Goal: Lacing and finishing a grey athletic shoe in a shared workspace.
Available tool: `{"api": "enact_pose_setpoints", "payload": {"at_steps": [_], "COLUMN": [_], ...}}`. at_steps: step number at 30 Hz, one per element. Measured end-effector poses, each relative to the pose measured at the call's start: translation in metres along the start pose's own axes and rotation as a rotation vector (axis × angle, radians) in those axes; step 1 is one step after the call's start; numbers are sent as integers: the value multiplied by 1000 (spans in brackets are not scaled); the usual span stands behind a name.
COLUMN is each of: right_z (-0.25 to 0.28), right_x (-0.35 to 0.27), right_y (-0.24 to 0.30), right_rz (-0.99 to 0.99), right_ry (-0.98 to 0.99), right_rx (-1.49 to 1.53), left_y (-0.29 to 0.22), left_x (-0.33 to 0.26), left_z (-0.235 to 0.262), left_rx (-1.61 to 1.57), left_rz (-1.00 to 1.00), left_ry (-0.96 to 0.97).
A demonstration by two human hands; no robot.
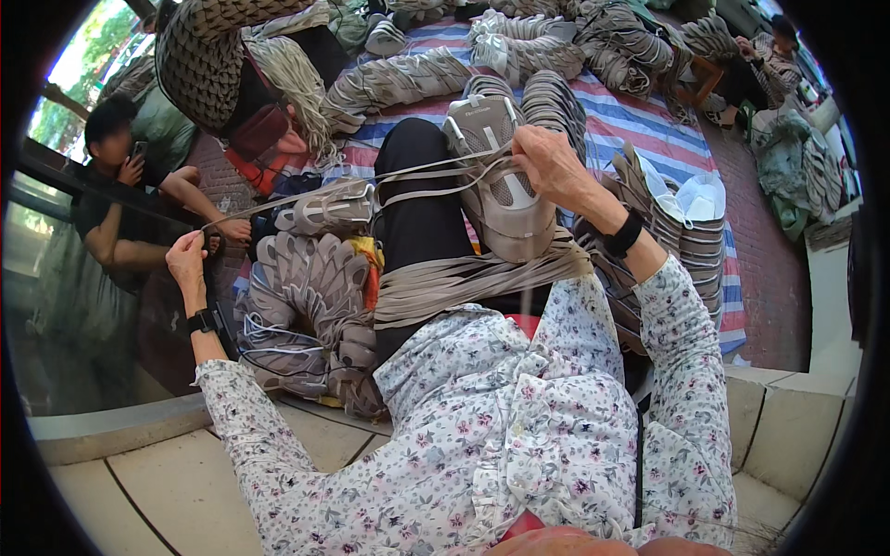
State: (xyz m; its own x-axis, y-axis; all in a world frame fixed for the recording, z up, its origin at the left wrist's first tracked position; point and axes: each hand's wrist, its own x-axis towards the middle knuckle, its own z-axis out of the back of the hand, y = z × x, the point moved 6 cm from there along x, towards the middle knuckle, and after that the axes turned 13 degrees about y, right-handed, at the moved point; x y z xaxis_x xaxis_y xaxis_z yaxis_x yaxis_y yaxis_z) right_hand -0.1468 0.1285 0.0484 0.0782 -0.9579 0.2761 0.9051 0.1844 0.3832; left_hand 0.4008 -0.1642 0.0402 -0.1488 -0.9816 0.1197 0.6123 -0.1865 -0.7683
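Observation:
A grey-beige shoe upper (514,227) with pale trim rests on my lap, toe toward me. My right hand (561,171) is closed at its lacing area, pinching a flat beige shoelace (436,171). Out to the left, my left hand (188,267) is raised with finger and thumb closed on the lace's far end. The lace runs taut between both hands, and further strands loop beside it over my dark trouser leg (417,199). A thick bundle of similar laces (473,292) lies across my lap. The exact grip of my right fingertips is partly hidden.
Curved stacks of shoe uppers (311,287) lie at my left, with more (700,222) at my right and others farther off. A striped sheet (640,120) covers the ground. One person (120,195) sits at the left holding a phone; another (774,65) sits far right.

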Motion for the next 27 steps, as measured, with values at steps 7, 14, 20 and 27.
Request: {"api": "enact_pose_setpoints", "payload": {"at_steps": [7,14,20,27], "right_z": [6,7,12,-1], "right_x": [17,15,17,17], "right_y": [-4,-19,1,-27], "right_rz": [-73,-131,-100,-181], "right_ry": [94,113,319,300], "right_rx": [207,507,341,502], "left_y": [8,14,16,23], "left_x": [-4,-7,-9,-10], "left_z": [4,7,13,22], "left_rx": [-33,-37,26,45], "left_rz": [26,30,41,27], "left_ry": [8,18,1,12]}}
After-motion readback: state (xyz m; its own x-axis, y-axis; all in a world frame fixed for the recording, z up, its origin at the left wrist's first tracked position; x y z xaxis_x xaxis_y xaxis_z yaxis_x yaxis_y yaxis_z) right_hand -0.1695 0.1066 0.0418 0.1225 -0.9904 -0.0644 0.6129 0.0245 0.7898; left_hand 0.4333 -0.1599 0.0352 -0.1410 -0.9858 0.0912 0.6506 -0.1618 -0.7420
